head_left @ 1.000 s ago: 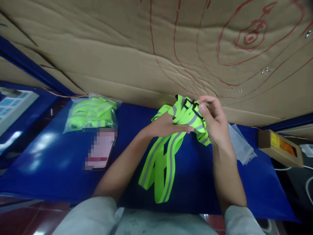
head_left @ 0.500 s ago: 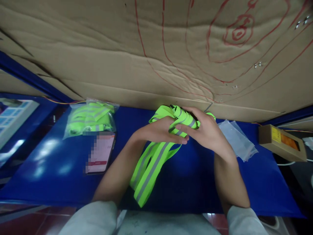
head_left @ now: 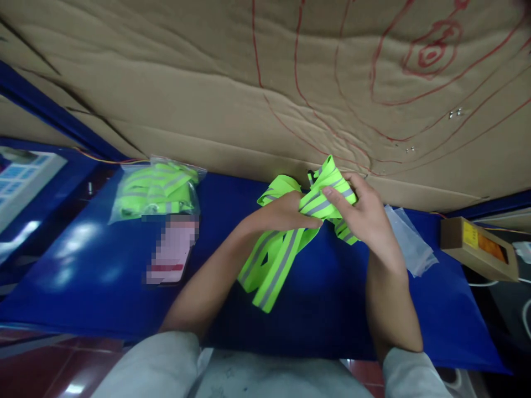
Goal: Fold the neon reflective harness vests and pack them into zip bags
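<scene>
A neon yellow-green strap with grey stripes (head_left: 277,271) is bunched between my two hands, and its loops hang down over the blue table. My left hand (head_left: 290,213) grips the bunch from the left, its fingers partly hidden behind the folds. On the right side, my right hand (head_left: 359,207) pinches the folded layers, thumb on top. One loop of the strap stands out beyond my left wrist, and a short folded part hangs below my right fingers.
On the blue table (head_left: 95,276), a clear bag of similar straps (head_left: 157,190) and a phone (head_left: 172,249) lie left. Clear plastic bags (head_left: 410,240) and a cardboard box (head_left: 479,249) are right. A cardboard panel (head_left: 186,99) rises behind.
The strap bunch has been turned and spread into flatter folds, with a peak pointing up. My right hand has moved slightly right, and the hanging loops have shifted right and up.
</scene>
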Motion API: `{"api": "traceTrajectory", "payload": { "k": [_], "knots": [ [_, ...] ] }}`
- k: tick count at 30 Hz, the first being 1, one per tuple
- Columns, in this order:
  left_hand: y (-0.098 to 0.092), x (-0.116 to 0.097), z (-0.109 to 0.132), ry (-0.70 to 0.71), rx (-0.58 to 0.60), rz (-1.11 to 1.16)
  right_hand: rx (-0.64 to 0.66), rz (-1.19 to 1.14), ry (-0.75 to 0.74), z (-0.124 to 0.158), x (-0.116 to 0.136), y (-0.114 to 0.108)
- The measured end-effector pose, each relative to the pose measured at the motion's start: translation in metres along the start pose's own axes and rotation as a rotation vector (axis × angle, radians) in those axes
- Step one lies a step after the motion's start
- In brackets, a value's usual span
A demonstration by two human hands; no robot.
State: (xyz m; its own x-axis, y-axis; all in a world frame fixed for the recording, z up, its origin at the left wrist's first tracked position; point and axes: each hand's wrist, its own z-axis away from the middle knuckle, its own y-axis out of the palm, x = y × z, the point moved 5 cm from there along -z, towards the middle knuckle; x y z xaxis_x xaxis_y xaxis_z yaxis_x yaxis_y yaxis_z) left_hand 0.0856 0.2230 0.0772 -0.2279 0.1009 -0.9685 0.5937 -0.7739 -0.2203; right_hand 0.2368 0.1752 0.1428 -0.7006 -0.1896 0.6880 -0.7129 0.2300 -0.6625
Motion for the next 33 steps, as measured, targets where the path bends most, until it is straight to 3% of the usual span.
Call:
{"api": "traceTrajectory", "payload": {
  "k": [3, 6, 14, 18, 21, 23, 28, 33],
  "knots": [
    [0.014, 0.001, -0.008, 0.002, -0.036, 0.138, -0.084, 0.154, -0.011, 0.002, 0.004, -0.003],
    [0.023, -0.002, -0.011, 0.043, 0.005, 0.242, -0.097, 0.204, -0.039, 0.004, 0.007, -0.007],
    [0.016, -0.004, 0.001, -0.053, 0.221, 0.377, -0.013, -0.011, -0.108, 0.004, 0.007, -0.023],
    [0.027, -0.010, 0.004, -0.040, 0.323, 0.667, -0.094, 0.033, -0.144, 0.006, 0.011, -0.029],
    [0.035, -0.009, 0.005, -0.113, 0.410, 0.708, -0.164, 0.061, -0.135, 0.008, 0.009, -0.037],
    [0.033, -0.006, 0.005, -0.127, 0.380, 0.626, -0.176, 0.063, -0.133, 0.009, 0.007, -0.042],
    [0.016, 0.001, 0.001, -0.104, 0.119, 0.381, -0.200, 0.074, -0.130, 0.008, 0.004, -0.043],
    [0.023, 0.010, -0.004, -0.122, 0.126, 0.314, -0.227, 0.089, -0.125, 0.006, 0.003, -0.042]
  ]
}}
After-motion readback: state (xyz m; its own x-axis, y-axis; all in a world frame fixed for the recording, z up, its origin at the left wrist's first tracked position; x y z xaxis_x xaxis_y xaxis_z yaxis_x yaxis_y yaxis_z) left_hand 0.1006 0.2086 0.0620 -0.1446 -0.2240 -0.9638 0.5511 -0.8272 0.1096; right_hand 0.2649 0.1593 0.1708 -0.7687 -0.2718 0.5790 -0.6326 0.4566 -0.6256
